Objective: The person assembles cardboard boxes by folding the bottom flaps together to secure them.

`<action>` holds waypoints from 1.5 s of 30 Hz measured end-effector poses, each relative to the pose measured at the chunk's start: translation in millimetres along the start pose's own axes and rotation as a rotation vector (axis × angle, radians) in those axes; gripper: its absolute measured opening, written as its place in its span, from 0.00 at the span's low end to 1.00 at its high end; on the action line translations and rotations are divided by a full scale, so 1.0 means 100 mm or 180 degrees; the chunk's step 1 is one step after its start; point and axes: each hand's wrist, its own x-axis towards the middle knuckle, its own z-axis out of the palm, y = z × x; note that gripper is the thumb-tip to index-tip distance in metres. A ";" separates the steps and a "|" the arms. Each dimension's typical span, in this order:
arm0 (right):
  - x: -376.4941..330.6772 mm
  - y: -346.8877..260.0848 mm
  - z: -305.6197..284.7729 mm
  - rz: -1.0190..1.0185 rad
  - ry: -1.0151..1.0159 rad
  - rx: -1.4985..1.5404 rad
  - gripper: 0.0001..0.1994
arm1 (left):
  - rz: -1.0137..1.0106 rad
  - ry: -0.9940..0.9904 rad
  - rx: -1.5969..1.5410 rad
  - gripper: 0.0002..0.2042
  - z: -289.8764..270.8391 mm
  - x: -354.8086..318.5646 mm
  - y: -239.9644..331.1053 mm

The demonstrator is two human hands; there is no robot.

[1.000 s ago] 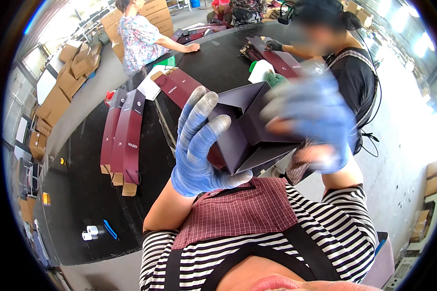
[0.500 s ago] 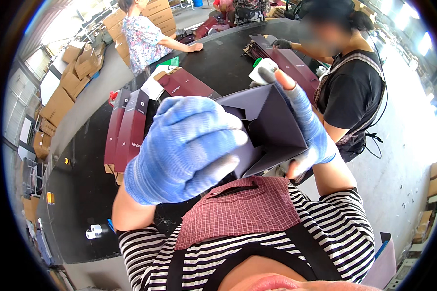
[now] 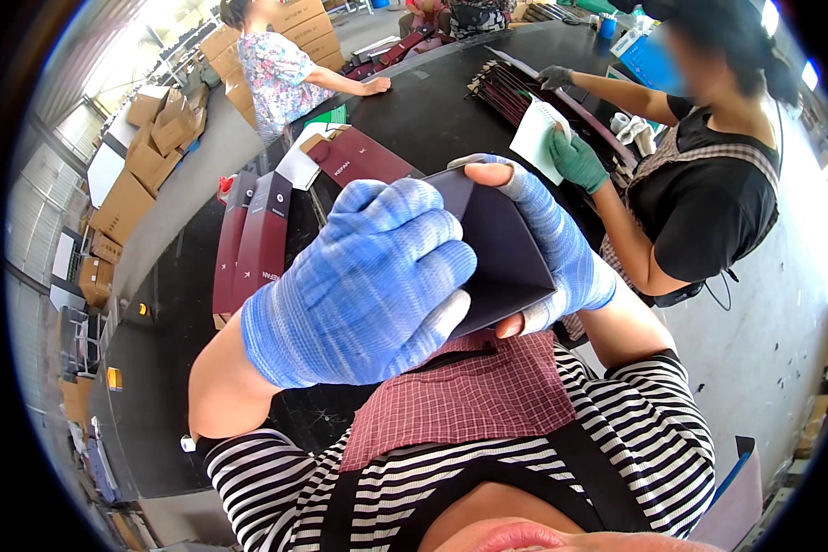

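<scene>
Close under the camera I hold a dark folded box (image 3: pixel 497 248) between both hands. My left hand (image 3: pixel 368 285), in a blue knit glove, lies over its left face and hides most of it. My right hand (image 3: pixel 552 248), gloved the same, wraps the right side with the fingers up along the top edge and the thumb under the bottom edge. The box is above my chest, over a red checked apron (image 3: pixel 469 405).
A long black table (image 3: pixel 405 110) runs away from me. Maroon boxes (image 3: pixel 253 239) lie on its left part. A person in black with green gloves (image 3: pixel 575 156) handles a white sheet at the right. Another person in a floral top (image 3: pixel 276 74) stands far off. Cardboard cartons (image 3: pixel 147 156) stack at left.
The box has come closer to the camera. My left hand has slid from under its left edge to cover its left face. My right hand has shifted along the right side.
</scene>
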 end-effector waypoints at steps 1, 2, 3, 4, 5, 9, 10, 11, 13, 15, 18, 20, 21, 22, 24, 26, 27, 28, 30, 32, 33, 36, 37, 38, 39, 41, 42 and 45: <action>0.00 0.01 0.02 -0.0039 0.0027 0.0007 0.60 | 0.0001 -0.0015 0.0001 0.10 0.02 -0.03 -0.02; 0.01 0.03 0.03 -0.0078 0.0053 0.0017 0.59 | 0.0045 0.0135 -0.0039 0.11 0.04 -0.07 -0.04; 0.02 0.05 0.04 -0.0119 0.0081 0.0029 0.57 | 0.0088 0.0285 -0.0077 0.11 0.04 -0.11 -0.06; 0.03 0.05 0.04 -0.0098 -0.0006 -0.0048 0.57 | 0.0168 0.0416 0.0012 0.12 0.06 -0.16 -0.07; 0.05 0.04 0.04 -0.0073 -0.0036 -0.0082 0.56 | 0.0168 0.0415 0.0012 0.12 0.06 -0.18 -0.09; 0.19 -0.13 -0.11 -0.0257 -0.0397 -0.0729 0.49 | 0.0203 0.0456 -0.0390 0.24 0.05 -0.28 -0.24; 0.24 -0.21 -0.20 -0.0275 -0.0502 -0.0991 0.44 | 0.0151 0.0808 -0.0726 0.32 0.07 -0.29 -0.28; 0.29 -0.33 -0.28 -0.0278 -0.0596 -0.1294 0.39 | 0.0089 0.0855 -0.0779 0.39 0.09 -0.32 -0.25; 0.43 -0.58 -0.33 -0.0229 -0.0758 -0.2044 0.28 | -0.0042 0.0945 -0.0881 0.54 0.14 -0.39 -0.26; 0.56 -0.75 -0.31 -0.0245 -0.0981 -0.2757 0.20 | -0.0316 0.0848 -0.1123 0.54 0.30 -0.39 -0.20; 0.60 -0.96 -0.29 0.0256 -0.1373 -0.3505 0.24 | -0.0197 0.0907 -0.0994 0.55 0.35 -0.36 -0.20; 0.67 -1.11 -0.23 0.0364 -0.1757 -0.3981 0.28 | -0.0235 0.0987 -0.0996 0.55 0.38 -0.39 -0.15; 0.71 -1.20 -0.17 0.0496 -0.1971 -0.4259 0.29 | -0.0316 0.1043 -0.1070 0.55 0.39 -0.39 -0.11; 0.77 -1.28 -0.11 0.0516 -0.1963 -0.4280 0.29 | -0.0374 0.1092 -0.1149 0.56 0.41 -0.37 -0.09; 0.92 -1.31 0.02 0.1236 -0.2442 -0.4672 0.28 | -0.0463 0.1104 -0.0987 0.56 0.43 -0.35 -0.07; 0.96 -1.36 0.12 0.1282 -0.2543 -0.4957 0.24 | -0.0424 0.1101 -0.0839 0.56 0.43 -0.29 -0.07; 0.95 -1.38 0.14 0.1309 -0.2598 -0.5097 0.22 | -0.0374 0.1160 -0.0807 0.56 0.44 -0.27 -0.10; 0.97 -1.36 0.15 0.1304 -0.2688 -0.5214 0.20 | -0.0365 0.1226 -0.0763 0.56 0.46 -0.28 -0.12; 0.95 -1.32 0.16 0.1297 -0.2712 -0.5386 0.18 | -0.0347 0.1252 -0.0798 0.56 0.50 -0.30 -0.14; 0.97 -1.33 0.18 0.1477 -0.2695 -0.5262 0.20 | -0.0350 0.1305 -0.0829 0.56 0.51 -0.33 -0.13; 0.98 -1.32 0.19 0.1570 -0.2670 -0.5198 0.21 | -0.0331 0.1310 -0.0752 0.56 0.50 -0.33 -0.12; 1.04 -1.39 0.22 0.2069 -0.2835 -0.5144 0.24 | -0.0293 0.1387 -0.0683 0.56 0.51 -0.32 -0.09; 1.03 -1.37 0.22 0.2055 -0.2857 -0.5149 0.24 | -0.0331 0.1430 -0.0682 0.56 0.53 -0.34 -0.09; 0.98 -1.34 0.19 0.1863 -0.2419 -0.5135 0.25 | -0.0345 0.1446 -0.0674 0.56 0.54 -0.37 -0.10; 0.93 -1.30 0.15 0.1671 -0.1984 -0.5103 0.27 | -0.0434 0.1470 -0.0641 0.55 0.55 -0.40 -0.11; 0.95 -1.28 0.13 0.1422 -0.1822 -0.4834 0.33 | -0.0506 0.1500 -0.0628 0.54 0.56 -0.40 -0.11; 0.98 -1.31 0.14 0.2032 -0.1618 -0.4708 0.35 | -0.0520 0.1523 -0.0616 0.54 0.56 -0.39 -0.10; 0.87 -1.15 0.04 0.1797 -0.1237 -0.4605 0.42 | -0.0614 0.1581 -0.0650 0.54 0.63 -0.38 -0.05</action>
